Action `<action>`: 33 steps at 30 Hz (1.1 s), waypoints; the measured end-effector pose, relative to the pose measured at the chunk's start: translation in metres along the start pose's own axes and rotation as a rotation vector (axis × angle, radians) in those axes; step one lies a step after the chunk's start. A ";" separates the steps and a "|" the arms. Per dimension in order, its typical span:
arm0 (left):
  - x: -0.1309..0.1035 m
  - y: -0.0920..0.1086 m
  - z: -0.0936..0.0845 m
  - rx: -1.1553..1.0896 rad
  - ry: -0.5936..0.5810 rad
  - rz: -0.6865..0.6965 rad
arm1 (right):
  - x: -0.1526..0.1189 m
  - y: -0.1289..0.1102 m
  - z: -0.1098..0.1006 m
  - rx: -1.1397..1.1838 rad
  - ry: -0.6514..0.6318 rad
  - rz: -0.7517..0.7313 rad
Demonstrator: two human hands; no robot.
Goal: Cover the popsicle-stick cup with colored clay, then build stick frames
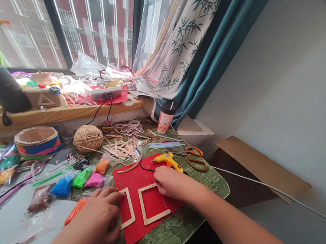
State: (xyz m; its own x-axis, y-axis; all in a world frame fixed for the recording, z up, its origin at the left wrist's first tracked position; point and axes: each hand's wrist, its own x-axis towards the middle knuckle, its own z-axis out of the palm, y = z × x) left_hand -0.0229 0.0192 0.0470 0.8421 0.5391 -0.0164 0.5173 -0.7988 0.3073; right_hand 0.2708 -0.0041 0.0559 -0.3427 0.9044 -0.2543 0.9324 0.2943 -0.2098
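Observation:
Two frames of popsicle sticks lie on a red sheet (pixel 140 233). My left hand (pixel 102 211) spans the left popsicle-stick frame (pixel 130 206), index fingertip by its upper stick and thumb by its lower one; the hand covers its left part. Closed in a pinch, my right hand (pixel 169 181) is over the upper right corner of the right popsicle-stick frame (pixel 143 207). What its fingertips hold is hidden. No stick shows along that frame's right side, where thin pale strands lie. Just beyond my right hand is a yellow glue gun (pixel 167 159).
Orange-handled scissors (pixel 195 158) lie right of the glue gun. Behind are loose popsicle sticks (pixel 123 149), a twine ball (pixel 88 138) and a lidded cup (pixel 165 119). Bagged coloured clay (pixel 61 185) sits at left. A white cable (pixel 256 178) crosses beyond the table's right edge.

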 end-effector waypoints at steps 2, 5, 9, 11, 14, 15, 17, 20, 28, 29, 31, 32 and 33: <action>0.003 0.000 0.006 0.040 0.084 0.061 | 0.000 0.002 -0.002 0.048 0.043 -0.001; 0.010 0.004 0.029 0.043 0.128 0.154 | -0.006 0.019 -0.004 0.135 0.198 0.124; 0.016 0.008 0.060 0.022 0.078 0.198 | -0.017 0.058 0.009 0.292 0.516 0.545; 0.017 0.007 0.067 -0.002 0.069 0.147 | -0.017 0.074 0.019 0.358 0.495 0.599; 0.016 0.005 0.067 -0.018 0.090 0.098 | -0.014 0.087 0.033 0.473 0.474 0.604; 0.016 0.004 0.066 -0.019 0.095 0.094 | -0.013 0.088 0.036 0.505 0.493 0.602; 0.015 0.002 0.063 -0.018 0.103 0.095 | -0.014 0.091 0.039 0.564 0.554 0.599; 0.015 0.003 0.063 -0.027 0.098 0.086 | -0.024 0.093 0.039 0.673 0.640 0.577; 0.013 0.009 0.067 -0.029 0.088 -0.048 | -0.041 0.092 0.040 0.991 0.685 0.433; 0.012 0.009 0.068 -0.027 0.095 -0.052 | -0.040 0.090 0.040 1.016 0.697 0.435; 0.010 0.006 0.072 -0.015 0.122 -0.055 | -0.041 0.086 0.038 1.067 0.670 0.439; 0.008 0.004 0.074 -0.007 0.138 -0.054 | -0.041 0.084 0.037 1.094 0.634 0.436; 0.007 0.002 0.076 0.000 0.155 -0.050 | -0.042 0.081 0.035 1.120 0.592 0.428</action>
State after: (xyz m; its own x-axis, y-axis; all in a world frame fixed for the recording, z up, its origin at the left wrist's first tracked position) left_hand -0.0041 0.0010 -0.0244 0.7818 0.6129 0.1150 0.5580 -0.7699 0.3096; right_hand 0.3564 -0.0293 0.0162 0.3180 0.9418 -0.1090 0.2594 -0.1970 -0.9455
